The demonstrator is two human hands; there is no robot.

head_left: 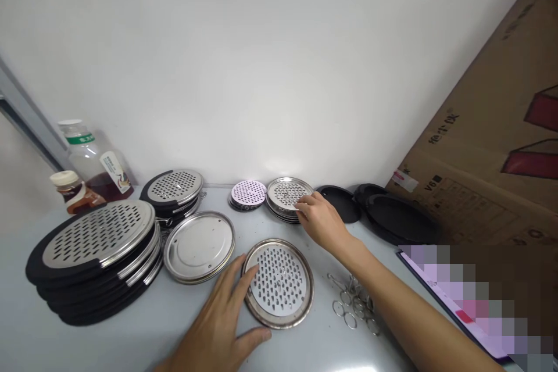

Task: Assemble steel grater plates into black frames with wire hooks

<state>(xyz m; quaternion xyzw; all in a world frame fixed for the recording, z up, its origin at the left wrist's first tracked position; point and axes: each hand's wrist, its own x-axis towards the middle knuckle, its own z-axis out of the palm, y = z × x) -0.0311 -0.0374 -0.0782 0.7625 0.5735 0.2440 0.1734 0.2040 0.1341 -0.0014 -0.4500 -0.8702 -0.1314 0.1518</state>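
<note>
My left hand [220,314] is open, its spread fingers at the left edge of a round metal grater disc [279,282] with a raised rim, lying flat on the table. Farther back, my right hand [321,218] reaches to a stack of round metal pieces. Its fingers are closed at the right edge of the top grater disc [285,193], with the fingertips partly hidden. Just left of that stack sits a smaller pile of grater discs [248,193]. Plain metal plates [200,247] lie to the left of my left hand.
Black-rimmed graters are stacked at the left [98,235] and behind [174,187]. Bottles [93,157] stand behind them. Black oval trays [392,215] lie at the right by a cardboard box [479,145]. Metal rings [355,302] lie near my right forearm.
</note>
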